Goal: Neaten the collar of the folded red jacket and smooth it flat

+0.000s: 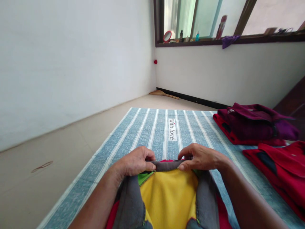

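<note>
A garment [168, 197] with a yellow middle panel, grey sides and red and green bits lies in front of me on a blue striped mat [143, 133]. My left hand [135, 162] pinches the grey top edge of the garment on the left. My right hand [201, 157] pinches the same edge on the right. The two hands sit close together, thumbs on top of the cloth.
A folded stack of maroon and red clothes [254, 125] rests on the mat at the right, with another red garment [283, 171] nearer me. A white wall runs along the left. A window ledge [214, 41] with bottles and a small mirror is at the back.
</note>
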Demonstrator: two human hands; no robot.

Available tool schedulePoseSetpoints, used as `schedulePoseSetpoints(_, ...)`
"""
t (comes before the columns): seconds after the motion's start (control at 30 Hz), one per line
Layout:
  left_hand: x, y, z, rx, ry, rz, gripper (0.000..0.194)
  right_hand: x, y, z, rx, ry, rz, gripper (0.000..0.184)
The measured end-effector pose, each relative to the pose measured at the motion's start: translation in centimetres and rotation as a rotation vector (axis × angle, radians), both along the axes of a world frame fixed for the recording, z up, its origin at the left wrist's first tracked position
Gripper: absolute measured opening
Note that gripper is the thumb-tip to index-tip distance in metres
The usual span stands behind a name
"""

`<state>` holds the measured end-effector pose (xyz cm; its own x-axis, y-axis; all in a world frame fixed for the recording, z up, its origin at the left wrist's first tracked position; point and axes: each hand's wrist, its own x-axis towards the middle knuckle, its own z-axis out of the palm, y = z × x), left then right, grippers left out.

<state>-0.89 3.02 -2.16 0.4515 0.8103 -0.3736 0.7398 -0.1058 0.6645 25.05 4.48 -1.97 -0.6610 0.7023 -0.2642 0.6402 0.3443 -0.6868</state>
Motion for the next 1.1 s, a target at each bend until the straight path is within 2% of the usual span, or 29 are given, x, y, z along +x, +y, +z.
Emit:
schedulePoseSetpoints(0.17, -0.1, 0.2, -0.3, 0.062, 0.083, 0.010, 0.021, -0.4, 0.2, -0.6, 0.049, -0.068, -0.043, 0.029)
schedulePoseSetpoints(0.4, -0.1, 0.3, 0.0, 0.113, 0.101, 0.030, 0.023, -1.3, 0.1, -0.9, 0.120, -0.197, -0.104, 0.031)
schedulePoseSetpoints(0.57, -0.1, 0.5, -0.6, 0.065, 0.052, 0.060, 0.025, -0.8, 0.2, -0.9, 0.100, -0.189, -0.113, 0.030)
schedulePoseSetpoints(0.77, -0.2, 0.6, -0.9, 0.044, 0.066, 0.054, 0.026, 0.4, 0.6, -0.5, 0.030, -0.074, -0.028, 0.026)
schedulePoseSetpoints(1.0, -0.2, 0.8, -1.0, 0.097, 0.149, 0.028, 0.022, -0.8, 0.4, -1.1, 0.214, -0.253, -0.095, 0.027)
schedulePoseSetpoints(1.1, 0.4, 0.7, -0.1, 0.125, 0.283, -0.001, 0.019, -1.2, 0.2, -0.9, 0.256, -0.315, -0.095, 0.028)
